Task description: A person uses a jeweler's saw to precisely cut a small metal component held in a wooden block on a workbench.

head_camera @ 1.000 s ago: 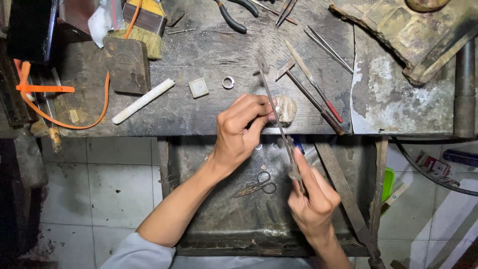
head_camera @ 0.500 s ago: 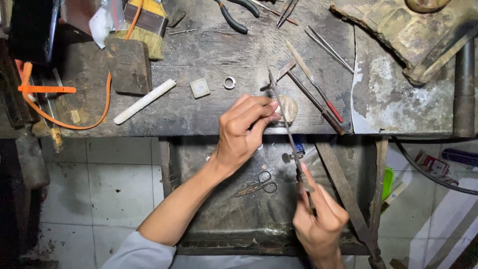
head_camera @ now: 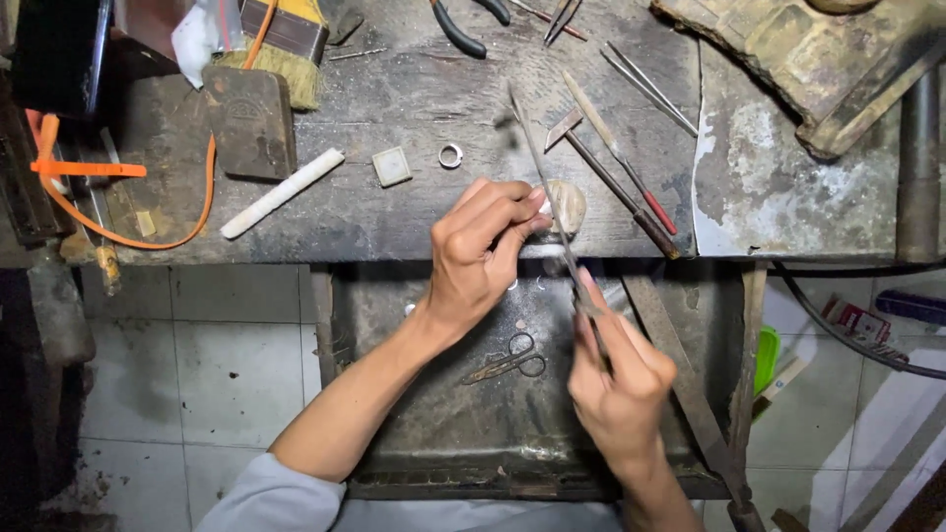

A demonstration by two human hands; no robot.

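Note:
My left hand point(head_camera: 478, 256) rests at the front edge of the worn workbench point(head_camera: 394, 212). Its fingertips pinch something small against a pale rounded peg point(head_camera: 571, 204); the piece itself is hidden by the fingers. My right hand point(head_camera: 621, 389) is closed on the handle end of a long thin file point(head_camera: 540, 177). The file slants up and away across the left fingertips and the peg. Both hands are over an open metal drawer tray point(head_camera: 414, 414) below the bench edge.
On the bench lie a small ring point(head_camera: 450, 156), a pale square block point(head_camera: 392, 166), a white stick point(head_camera: 282, 193), a dark block point(head_camera: 246, 123), a brush point(head_camera: 281, 49), pliers point(head_camera: 463, 30), more files point(head_camera: 621, 163), tweezers point(head_camera: 645, 84) and an orange cord point(head_camera: 89, 222). Small scissors point(head_camera: 512, 360) lie in the tray.
My right hand drew the file back toward me, then pushed it forward again across the pinched piece. My left hand stayed in place.

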